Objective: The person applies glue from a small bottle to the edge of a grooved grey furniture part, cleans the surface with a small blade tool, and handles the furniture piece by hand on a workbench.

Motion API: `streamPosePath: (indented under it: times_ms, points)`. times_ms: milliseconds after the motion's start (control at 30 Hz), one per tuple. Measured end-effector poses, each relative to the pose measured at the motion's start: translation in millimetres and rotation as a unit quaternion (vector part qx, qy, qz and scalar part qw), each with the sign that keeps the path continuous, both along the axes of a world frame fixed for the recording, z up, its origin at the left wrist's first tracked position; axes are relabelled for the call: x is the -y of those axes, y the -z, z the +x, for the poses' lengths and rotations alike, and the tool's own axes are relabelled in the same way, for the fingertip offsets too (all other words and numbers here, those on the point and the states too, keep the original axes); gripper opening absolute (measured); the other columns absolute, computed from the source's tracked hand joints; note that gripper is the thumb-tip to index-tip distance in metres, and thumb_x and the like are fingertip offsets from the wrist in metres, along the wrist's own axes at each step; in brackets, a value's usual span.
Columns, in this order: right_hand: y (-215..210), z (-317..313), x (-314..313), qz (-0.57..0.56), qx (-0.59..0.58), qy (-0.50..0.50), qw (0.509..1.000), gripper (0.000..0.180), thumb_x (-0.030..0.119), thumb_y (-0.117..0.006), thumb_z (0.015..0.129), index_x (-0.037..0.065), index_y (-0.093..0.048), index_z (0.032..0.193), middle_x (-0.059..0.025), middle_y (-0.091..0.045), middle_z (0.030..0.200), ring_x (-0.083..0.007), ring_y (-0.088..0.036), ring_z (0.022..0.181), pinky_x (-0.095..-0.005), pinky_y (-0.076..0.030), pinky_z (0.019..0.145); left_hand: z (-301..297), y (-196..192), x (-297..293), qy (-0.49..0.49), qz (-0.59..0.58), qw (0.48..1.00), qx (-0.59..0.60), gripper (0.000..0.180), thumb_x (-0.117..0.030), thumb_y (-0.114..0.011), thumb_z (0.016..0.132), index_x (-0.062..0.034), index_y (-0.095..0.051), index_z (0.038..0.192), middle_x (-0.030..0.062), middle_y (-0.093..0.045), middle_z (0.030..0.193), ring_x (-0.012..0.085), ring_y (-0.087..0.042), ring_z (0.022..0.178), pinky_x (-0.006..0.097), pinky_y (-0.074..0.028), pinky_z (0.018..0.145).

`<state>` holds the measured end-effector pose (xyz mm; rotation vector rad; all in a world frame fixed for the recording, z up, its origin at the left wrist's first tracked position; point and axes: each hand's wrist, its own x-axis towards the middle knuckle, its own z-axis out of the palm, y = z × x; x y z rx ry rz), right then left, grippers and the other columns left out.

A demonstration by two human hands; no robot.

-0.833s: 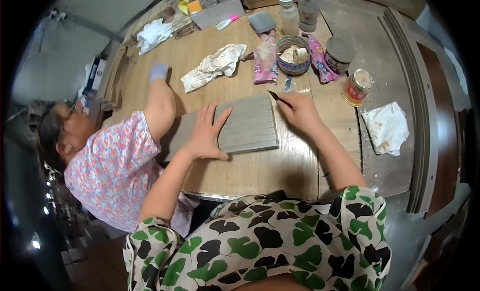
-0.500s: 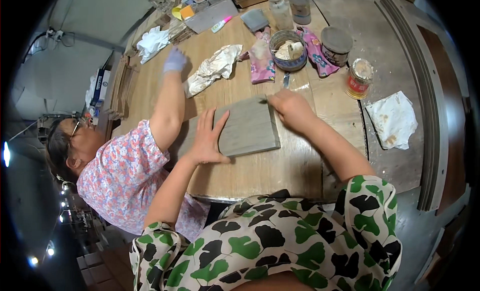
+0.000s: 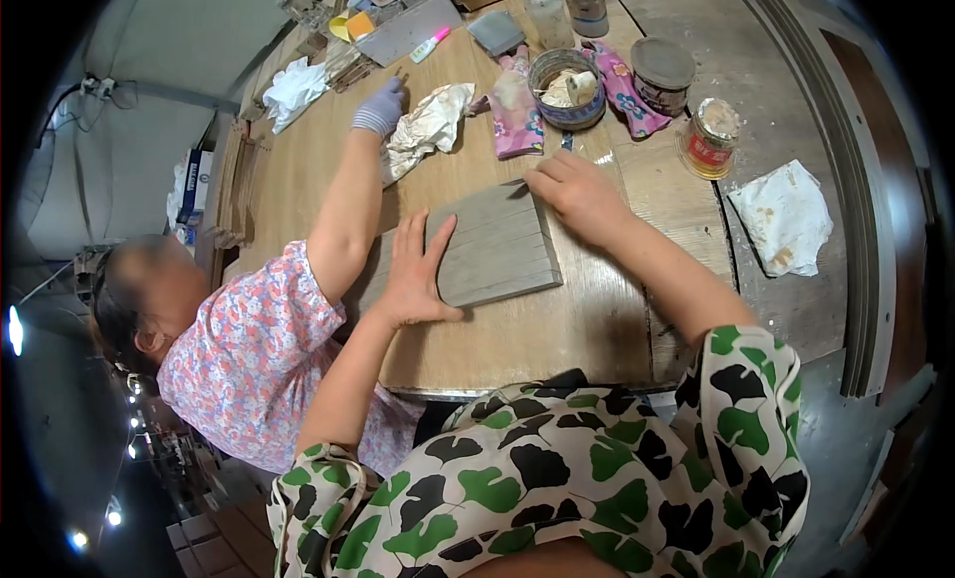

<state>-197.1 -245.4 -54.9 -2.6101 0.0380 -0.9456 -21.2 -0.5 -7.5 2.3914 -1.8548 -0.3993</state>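
Item: flat grey rectangular slab with lengthwise grooves (image 3: 492, 248), lying on the pale wooden surface (image 3: 557, 334), near its front edge and in front of the person.
Left hand (image 3: 416, 275): palm down on the slab's left end, fingers (image 3: 413, 240) spread flat and pointing away from the body — pressing, not gripping.
Right hand (image 3: 575, 192): at the slab's far right corner, fingers curled and pressed together around what may be a small dark tool; it is mostly hidden, so I cannot tell what is pinched.
Slab relative to fingers: under the left fingers, touching the right fingertips at the corner; the middle and near right corner lie bare.
Risk, slip: only the flat left palm holds the slab — a hard push at the corner could probably swing it on the surface.
Risk, marking: the grooved face could be dented or scratched if the right hand skids off the edge.
Risk, neighbours: a round bowl with a blue rim (image 3: 567, 89) and a small jar with a red label (image 3: 708, 140) stand just beyond the right hand, within a knock's reach.
Risk, co-worker: another person's gloved hand (image 3: 380, 108) reaches over crumpled white paper (image 3: 428, 128) near the slab's far left; the arms could collide.
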Motion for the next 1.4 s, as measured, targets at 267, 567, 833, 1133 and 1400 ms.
streamPosePath:
  times_ms: [267, 567, 833, 1133, 1400]
  points:
    - [-22, -80, -46, -0.031, -0.193, -0.147, 0.97, 0.008, 0.009, -0.057, 0.073, 0.004, -0.056, 0.08, -0.0079, -0.057, 0.079, -0.0253, -0.057, 0.081, -0.0352, -0.051, 0.068, -1, 1, -13, -0.012, -0.017, 1.0, 0.009, 0.127, -0.038, -0.085, 0.036, -0.0166, -0.031, 0.149, 0.0275, -0.02, 0.148, 0.0487, -0.017, 0.138, 0.056, -0.015, 0.114]
    - [-16, -8, -21, -0.105, -0.056, -0.045, 0.992, 0.009, 0.009, -0.057, 0.072, 0.003, -0.057, 0.079, -0.0092, -0.058, 0.079, -0.0249, -0.058, 0.081, -0.0347, -0.051, 0.069, -3, -6, -11, 0.002, -0.017, 1.0, 0.017, 0.126, -0.041, -0.085, 0.038, -0.0159, -0.03, 0.149, 0.0284, -0.02, 0.147, 0.0495, -0.018, 0.137, 0.056, -0.016, 0.114]
    - [-25, -49, -26, 0.016, -0.095, -0.087, 0.992, 0.017, 0.01, -0.057, 0.077, 0.005, -0.06, 0.093, -0.0107, -0.059, 0.082, -0.028, -0.06, 0.085, -0.0404, -0.051, 0.066, -5, -6, -18, -0.011, -0.018, 1.0, 0.02, 0.127, -0.039, -0.085, 0.036, -0.0161, -0.03, 0.149, 0.0267, -0.019, 0.149, 0.0481, -0.017, 0.139, 0.055, -0.016, 0.114]
    - [18, -54, -38, 0.133, -0.037, -0.078, 0.987, 0.025, 0.002, -0.056, 0.074, 0.005, -0.064, 0.098, -0.0113, -0.061, 0.079, -0.031, -0.059, 0.078, -0.0415, -0.051, 0.068, -9, -1, -6, -0.004, -0.039, 0.999, 0.011, 0.125, -0.04, -0.086, 0.038, -0.0167, -0.032, 0.148, 0.0268, -0.02, 0.147, 0.0483, -0.018, 0.137, 0.058, -0.017, 0.112]
    - [15, -17, -4, 0.191, 0.06, 0.001, 0.98, 0.015, 0.007, -0.063, 0.081, 0.002, -0.065, 0.095, -0.0156, -0.063, 0.081, -0.0339, -0.061, 0.078, -0.0433, -0.049, 0.069, -12, 0, -5, 0.004, -0.038, 0.999, 0.025, 0.126, -0.04, -0.087, 0.037, -0.0162, -0.032, 0.148, 0.0273, -0.021, 0.147, 0.0488, -0.02, 0.136, 0.058, -0.019, 0.111]
